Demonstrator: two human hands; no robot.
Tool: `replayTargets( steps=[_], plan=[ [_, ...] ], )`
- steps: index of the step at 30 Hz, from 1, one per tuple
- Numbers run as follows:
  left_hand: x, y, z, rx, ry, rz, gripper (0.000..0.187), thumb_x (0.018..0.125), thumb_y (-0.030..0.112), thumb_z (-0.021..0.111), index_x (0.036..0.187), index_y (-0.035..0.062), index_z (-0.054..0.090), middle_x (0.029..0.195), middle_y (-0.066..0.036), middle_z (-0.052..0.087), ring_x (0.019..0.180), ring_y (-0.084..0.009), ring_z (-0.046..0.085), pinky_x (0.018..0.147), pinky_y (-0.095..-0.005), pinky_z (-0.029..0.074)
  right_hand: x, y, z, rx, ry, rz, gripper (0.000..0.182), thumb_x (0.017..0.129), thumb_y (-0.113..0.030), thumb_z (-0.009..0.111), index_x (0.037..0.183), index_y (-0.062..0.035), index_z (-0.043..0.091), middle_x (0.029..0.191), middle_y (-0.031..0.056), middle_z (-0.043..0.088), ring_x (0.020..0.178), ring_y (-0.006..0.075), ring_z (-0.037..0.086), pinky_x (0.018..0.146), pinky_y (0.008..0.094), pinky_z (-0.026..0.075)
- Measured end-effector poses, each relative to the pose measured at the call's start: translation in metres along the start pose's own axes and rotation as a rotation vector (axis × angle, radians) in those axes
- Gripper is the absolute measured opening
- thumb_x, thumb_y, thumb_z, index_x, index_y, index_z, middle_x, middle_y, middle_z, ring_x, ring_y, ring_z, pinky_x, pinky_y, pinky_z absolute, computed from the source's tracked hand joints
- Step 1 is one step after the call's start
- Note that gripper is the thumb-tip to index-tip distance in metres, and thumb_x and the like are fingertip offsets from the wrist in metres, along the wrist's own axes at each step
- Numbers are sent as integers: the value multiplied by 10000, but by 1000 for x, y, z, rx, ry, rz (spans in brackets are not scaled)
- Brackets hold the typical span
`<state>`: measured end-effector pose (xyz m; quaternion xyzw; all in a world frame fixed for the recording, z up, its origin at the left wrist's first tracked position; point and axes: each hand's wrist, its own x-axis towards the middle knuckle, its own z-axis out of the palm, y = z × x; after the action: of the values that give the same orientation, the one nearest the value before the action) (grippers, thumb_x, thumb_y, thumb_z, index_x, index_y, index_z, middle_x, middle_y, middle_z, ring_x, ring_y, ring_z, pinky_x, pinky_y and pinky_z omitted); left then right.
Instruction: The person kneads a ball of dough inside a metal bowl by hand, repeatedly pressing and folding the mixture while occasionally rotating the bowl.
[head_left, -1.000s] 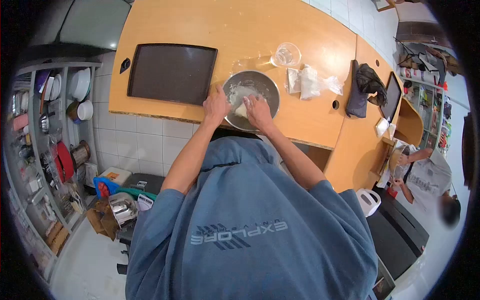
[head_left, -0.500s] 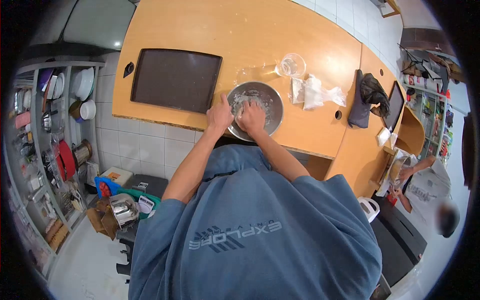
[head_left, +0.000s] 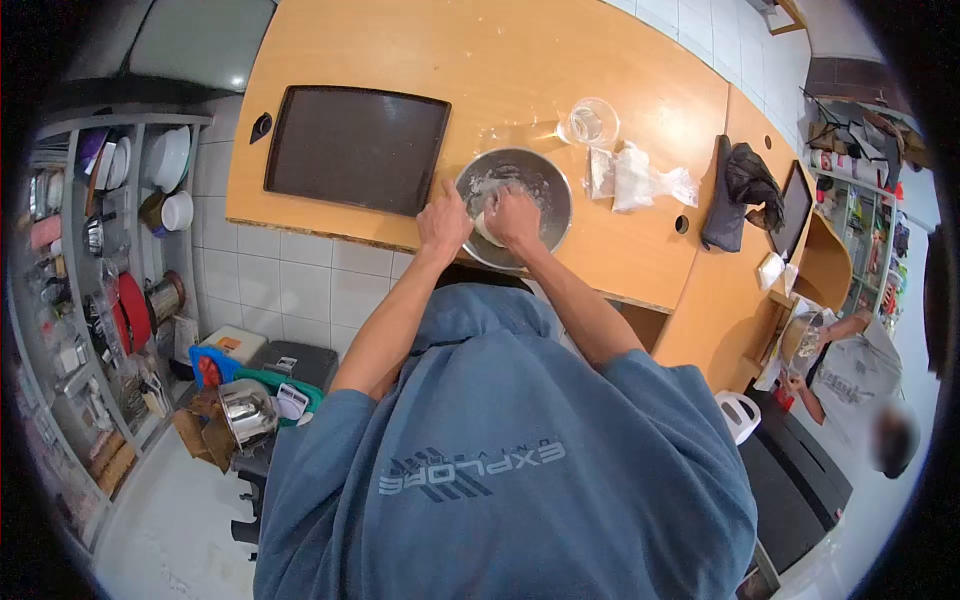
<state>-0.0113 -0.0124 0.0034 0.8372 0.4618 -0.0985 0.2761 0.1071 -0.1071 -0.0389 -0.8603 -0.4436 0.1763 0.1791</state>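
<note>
A metal mixing bowl (head_left: 560, 225) sits near the front edge of the wooden table, its inner wall smeared with white flour. My left hand (head_left: 444, 222) is closed on the bowl's left rim. Inside the bowl my right hand (head_left: 513, 215) has its fingers curled down into a lump of pale dough (head_left: 489, 232), which they partly hide. Behind the bowl stands a clear cup (head_left: 592, 122). Right of it lie a white packet (head_left: 601, 173) and a plastic bag of white powder (head_left: 633, 180).
A dark baking tray (head_left: 358, 148) lies left of the bowl. Farther right are a dark cloth item (head_left: 718, 200) and a black plastic bag (head_left: 752, 180). Another person (head_left: 850, 360) handles a bowl at far right. Shelves (head_left: 120, 300) line the left side.
My right hand has shifted slightly right and up off the dough's left part, showing more of the lump. My left hand stays at the rim. The whole view has shifted a little.
</note>
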Motion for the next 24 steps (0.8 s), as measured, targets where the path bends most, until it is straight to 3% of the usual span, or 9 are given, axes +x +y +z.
replayTargets(
  steps=[3,6,9,12,15,18,24],
  plan=[
    [0,1,0,-15,-8,-25,446,915,223,640,1230,-38,461,869,-280,707,856,-477,701,760,-583,545,-20,-11,-15,8,167,-130,267,905,-256,637,879,6,678,981,230,681,941,404,669,755,518,549],
    [2,0,2,-11,-13,-27,447,911,220,644,1222,-42,460,897,-286,706,878,-478,699,773,-581,544,-33,-12,-23,24,89,-86,259,913,-254,644,872,2,654,936,223,670,931,395,658,734,509,537],
    [2,-1,2,-13,-21,-13,465,908,217,645,1239,-44,448,909,-290,706,891,-478,698,781,-580,542,-35,-17,-26,258,-112,165,220,926,-222,620,912,-6,656,891,225,655,885,395,658,722,508,532],
    [1,0,0,-15,-5,-6,450,889,188,646,1215,-41,437,894,-285,707,880,-470,701,775,-573,545,-40,-18,-15,138,-129,100,242,923,-267,599,950,-36,666,884,236,674,823,409,673,752,528,523],
    [0,2,-1,-13,23,-10,419,854,152,652,1157,-34,431,869,-269,710,855,-455,704,756,-559,553,-41,-21,-15,-158,200,-90,273,924,-287,569,954,-41,683,893,236,688,766,417,693,697,540,534],
    [1,2,-1,-27,-1,-25,434,874,188,660,1172,-32,434,879,-274,709,864,-462,703,756,-563,551,-36,-15,5,-55,55,20,288,912,-289,562,946,-37,697,874,224,690,742,413,692,712,534,543],
    [1,7,-9,-7,-32,-19,459,913,220,653,1232,-33,444,907,-285,711,885,-466,705,765,-572,547,-16,-11,14,-61,49,61,312,917,-280,545,864,-30,724,836,236,702,721,416,699,703,527,565]
  ],
)
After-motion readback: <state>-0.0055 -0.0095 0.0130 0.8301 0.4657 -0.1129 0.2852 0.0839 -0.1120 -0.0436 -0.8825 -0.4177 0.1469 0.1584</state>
